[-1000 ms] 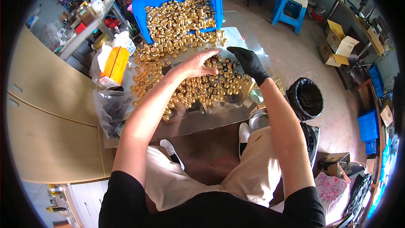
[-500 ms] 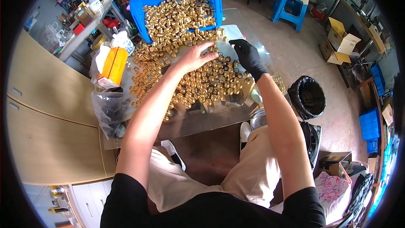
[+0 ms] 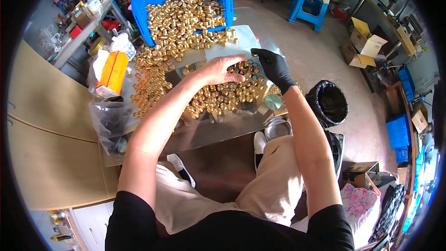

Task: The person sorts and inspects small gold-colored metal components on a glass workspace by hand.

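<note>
Small gold-coloured metal caps (image 3: 218, 96) lie spread over the table, with thin black rings (image 3: 253, 67) among them at the right. My left hand (image 3: 214, 70), bare, reaches over these caps with its fingers stretched out and the thumb apart. Opposite it, my right hand (image 3: 275, 69) wears a black glove; its fingers bend loosely toward the left one, beside the rings. I see nothing held in either hand. Beyond them a blue plastic bin (image 3: 228, 1) lies tipped toward me, and more of the caps (image 3: 186, 18) spill out of it onto the table.
A greenish round disc (image 3: 273, 102) sits at the table's right, above a metal bowl (image 3: 278, 129). A black-lined waste bin (image 3: 327, 104) stands to the right. At the left are an orange packet (image 3: 112, 72) and a clear plastic bag (image 3: 106, 123). A blue stool (image 3: 309, 7) stands farther back.
My left hand has come nearer to me, and caps now lie closer in. A bare strip of tabletop shows between them and those by the bin. The whole view has shifted slightly.
</note>
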Motion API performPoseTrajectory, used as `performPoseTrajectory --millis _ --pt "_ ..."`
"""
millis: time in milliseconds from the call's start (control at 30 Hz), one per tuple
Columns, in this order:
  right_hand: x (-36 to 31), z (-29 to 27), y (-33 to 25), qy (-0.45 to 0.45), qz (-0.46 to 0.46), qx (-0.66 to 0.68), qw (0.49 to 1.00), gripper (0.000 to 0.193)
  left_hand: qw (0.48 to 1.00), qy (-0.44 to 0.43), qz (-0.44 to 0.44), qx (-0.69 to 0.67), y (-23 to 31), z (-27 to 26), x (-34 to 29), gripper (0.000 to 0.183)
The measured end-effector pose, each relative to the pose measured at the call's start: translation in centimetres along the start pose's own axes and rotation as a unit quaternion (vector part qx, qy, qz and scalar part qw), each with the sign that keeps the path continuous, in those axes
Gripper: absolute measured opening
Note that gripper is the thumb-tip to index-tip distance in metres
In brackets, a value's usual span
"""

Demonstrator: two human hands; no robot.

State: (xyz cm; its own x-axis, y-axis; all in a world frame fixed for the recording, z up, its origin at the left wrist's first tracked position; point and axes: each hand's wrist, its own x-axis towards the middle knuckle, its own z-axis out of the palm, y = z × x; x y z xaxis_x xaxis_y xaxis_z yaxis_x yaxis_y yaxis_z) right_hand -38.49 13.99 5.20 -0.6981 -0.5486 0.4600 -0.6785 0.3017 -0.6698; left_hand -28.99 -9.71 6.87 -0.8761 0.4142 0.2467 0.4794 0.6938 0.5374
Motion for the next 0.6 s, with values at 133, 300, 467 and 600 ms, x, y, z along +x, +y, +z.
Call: performPoseTrajectory --millis 133,300,467,600 --pt "-0.8 -0.9 0.5 0.031 0.008 0.013 0.999 0.032 0.999 -0.021 0.043 -0.008 1.1 0.5 0.6 0.089" --pt "-1.2 -1.3 0.2 0.028 0.051 -0.003 0.998 0.027 0.999 0.028 0.025 0.002 3.6 0.1 -0.8 0.083" --pt "-1.4 -2.4 1.6 0.094 0.066 -0.005 0.993 0.016 0.99 0.137 0.034 -0.029 7.5 -1.8 -4.4 0.079" --pt "-1.7 -2.8 1.1 0.049 0.071 -0.079 0.993 0.015 0.989 0.132 0.052 -0.038 11.0 -2.4 -8.9 0.077"
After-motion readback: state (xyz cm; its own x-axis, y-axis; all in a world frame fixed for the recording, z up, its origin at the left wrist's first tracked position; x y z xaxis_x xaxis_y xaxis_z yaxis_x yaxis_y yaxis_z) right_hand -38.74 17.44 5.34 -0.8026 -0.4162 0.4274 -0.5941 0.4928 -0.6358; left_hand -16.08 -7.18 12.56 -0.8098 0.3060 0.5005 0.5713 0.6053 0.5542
